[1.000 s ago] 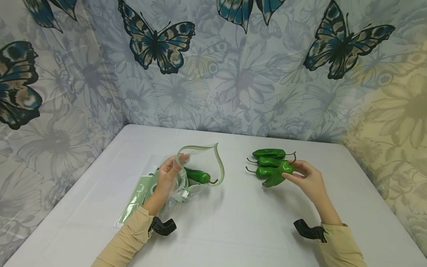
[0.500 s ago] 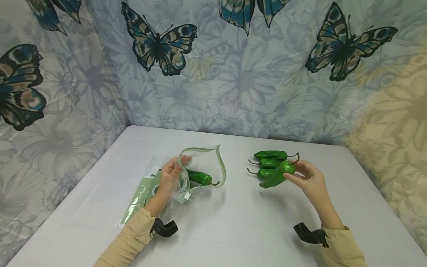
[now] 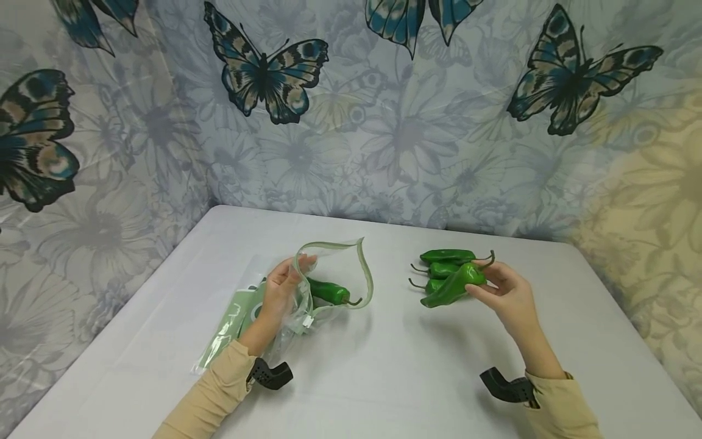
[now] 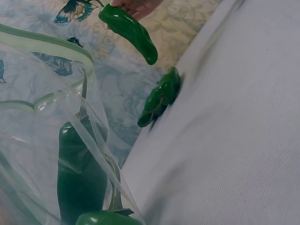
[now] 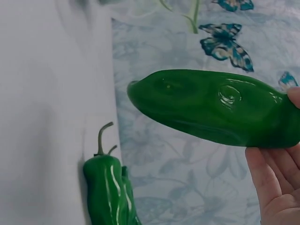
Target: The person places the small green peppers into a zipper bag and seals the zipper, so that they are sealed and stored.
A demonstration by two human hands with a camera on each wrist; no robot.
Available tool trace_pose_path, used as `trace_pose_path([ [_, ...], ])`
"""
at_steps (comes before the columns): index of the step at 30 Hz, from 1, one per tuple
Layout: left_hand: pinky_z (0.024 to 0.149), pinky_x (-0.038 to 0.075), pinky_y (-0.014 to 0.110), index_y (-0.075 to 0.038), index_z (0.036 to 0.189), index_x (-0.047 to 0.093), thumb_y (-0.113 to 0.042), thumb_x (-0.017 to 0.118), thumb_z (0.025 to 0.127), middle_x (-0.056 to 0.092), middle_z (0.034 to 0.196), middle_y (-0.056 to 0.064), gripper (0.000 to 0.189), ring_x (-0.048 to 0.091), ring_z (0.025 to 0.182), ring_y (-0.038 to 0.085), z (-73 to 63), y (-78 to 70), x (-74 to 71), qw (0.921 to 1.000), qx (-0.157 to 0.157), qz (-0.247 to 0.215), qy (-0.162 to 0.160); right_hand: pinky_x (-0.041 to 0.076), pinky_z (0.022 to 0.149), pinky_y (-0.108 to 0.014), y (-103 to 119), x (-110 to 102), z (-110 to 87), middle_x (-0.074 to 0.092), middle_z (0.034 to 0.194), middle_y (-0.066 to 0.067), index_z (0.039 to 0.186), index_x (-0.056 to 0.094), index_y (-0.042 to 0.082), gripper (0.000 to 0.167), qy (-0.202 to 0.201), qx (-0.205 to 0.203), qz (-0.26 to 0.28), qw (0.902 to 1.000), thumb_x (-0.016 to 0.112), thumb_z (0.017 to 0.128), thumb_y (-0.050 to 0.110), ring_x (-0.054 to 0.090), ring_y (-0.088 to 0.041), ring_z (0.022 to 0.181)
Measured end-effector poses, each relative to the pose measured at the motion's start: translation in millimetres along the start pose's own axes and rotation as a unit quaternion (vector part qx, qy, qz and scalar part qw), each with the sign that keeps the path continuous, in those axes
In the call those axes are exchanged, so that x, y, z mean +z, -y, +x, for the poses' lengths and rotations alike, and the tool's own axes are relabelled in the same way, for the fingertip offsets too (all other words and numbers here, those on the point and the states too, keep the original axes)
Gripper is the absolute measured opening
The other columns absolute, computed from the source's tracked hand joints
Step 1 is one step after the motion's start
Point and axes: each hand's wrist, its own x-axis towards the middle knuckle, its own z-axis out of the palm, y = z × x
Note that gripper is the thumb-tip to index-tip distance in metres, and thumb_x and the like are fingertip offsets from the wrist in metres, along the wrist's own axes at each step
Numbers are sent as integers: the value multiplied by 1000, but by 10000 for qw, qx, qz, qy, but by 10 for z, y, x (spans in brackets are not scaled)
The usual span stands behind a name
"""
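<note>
My left hand (image 3: pixel 276 296) holds a clear plastic zip bag (image 3: pixel 366 268) with a green rim, its mouth spread wide. Inside lies a green pepper (image 3: pixel 331 292), stem toward the opening. The left wrist view shows two peppers through the film, one standing upright (image 4: pixel 80 173) and another (image 4: pixel 105 219) low at the frame's bottom. My right hand (image 3: pixel 507 296) pinches a long green pepper (image 3: pixel 454 286) by its stem end, above the table. Behind and below it, three more green peppers (image 3: pixel 445 255) lie side by side; the held one partly covers them.
A flat package (image 3: pixel 227 323) with green print lies under my left forearm on the white table (image 3: pixel 373 378). Black wrist cameras (image 3: pixel 271 375) sit on both wrists. A patterned butterfly cloth (image 3: pixel 400 134) hangs behind the table.
The pepper in my right hand has swung its tip leftward and slightly up, away from the peppers on the table. My left hand and the bag stay nearly still.
</note>
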Motion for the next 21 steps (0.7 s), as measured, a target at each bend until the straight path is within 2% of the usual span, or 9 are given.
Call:
trace_pose_path([
  [5, 96, 30, 32, -17, 109, 64, -29, 60, 84, 63, 107, 1, 28, 53, 106, 18, -6, -16, -1, 9997, -199, 57, -151, 47, 74, -20, 1, 61, 8, 58, 106, -2, 101, 58, -8, 31, 0, -54, 211, 9998, 65, 72, -15, 56, -10, 96],
  [6, 96, 30, 32, -17, 108, 64, -30, 60, 83, 63, 107, 1, 28, 53, 106, 18, -7, -18, -1, 9994, -243, 76, -213, 47, 72, -18, 160, 136, 23, 58, 104, 0, 100, 57, -10, 32, -67, 33, -21, 10000, 64, 71, -19, 56, -8, 94],
  [12, 96, 29, 34, -18, 106, 64, -34, 61, 81, 63, 106, -1, 30, 53, 105, 17, -17, -23, 13, 9979, -491, 181, -373, 47, 70, -18, 202, 222, 26, 58, 104, -1, 99, 56, -11, 31, -33, 111, 267, 9996, 58, 70, -25, 57, -9, 91],
  [18, 98, 27, 35, -19, 107, 64, -35, 61, 80, 63, 106, -1, 32, 53, 106, 17, -23, -16, 11, 9982, -439, 194, -365, 47, 70, -18, 209, 264, 19, 58, 103, -2, 102, 59, -5, 38, -32, 58, 494, 9988, 56, 70, -26, 57, -10, 93],
  [21, 98, 25, 36, -19, 108, 64, -36, 60, 80, 63, 107, -1, 33, 52, 107, 18, -36, -17, 2, 9983, -441, 187, -332, 48, 67, -18, 199, 320, 38, 57, 102, -5, 104, 58, -5, 42, 186, -114, 686, 9974, 56, 69, -28, 58, -11, 89],
])
